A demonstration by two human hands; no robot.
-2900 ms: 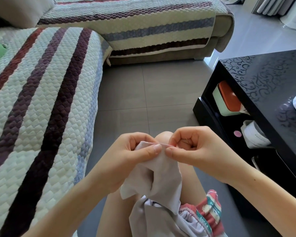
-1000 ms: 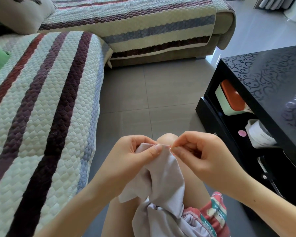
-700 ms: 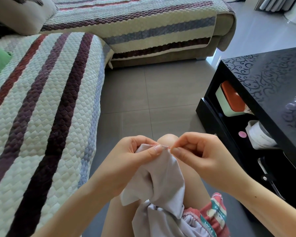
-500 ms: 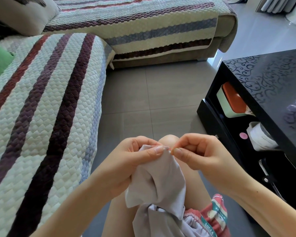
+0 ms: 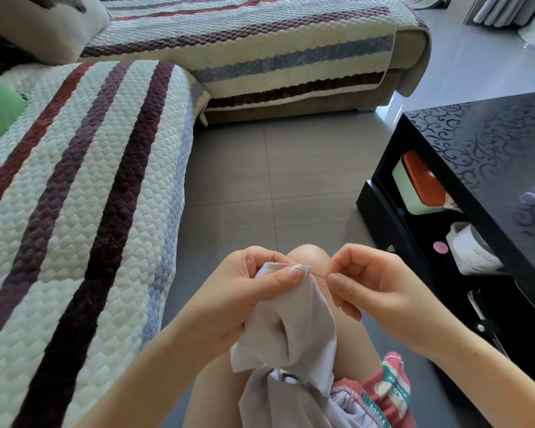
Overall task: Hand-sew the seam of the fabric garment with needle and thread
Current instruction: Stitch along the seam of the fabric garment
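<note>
Observation: the person is sitting with the pale grey fabric garment (image 5: 294, 329) draped over the lap and raised just in front of the bare knee (image 5: 309, 254).

The left hand (image 5: 247, 291) is pinching the folded top edge of the garment between thumb and curled fingers, bunching the cloth below. The right hand (image 5: 371, 291) is pinching the thin metal needle (image 5: 318, 274) between thumb and forefinger, with its other fingers curled in and holding nothing else.

The needle is lying nearly level, one end buried in the fold and the other at the right fingertips. Which end carries the eye cannot be told. A short run of red thread (image 5: 322, 284) is showing just below it.

Assessment: a stitch appears to be in progress along the seam edge. The next move is calling for the needle to be worked clear of the fold and the thread drawn snug, with the left hand keeping the edge taut.

Markings: the red and teal patterned cloth (image 5: 389, 387) at the lap is bearing lettering, too distorted to read. The white container (image 5: 473, 251) on the shelf of the glossy black table (image 5: 491, 143) is carrying small print, also illegible.
</note>
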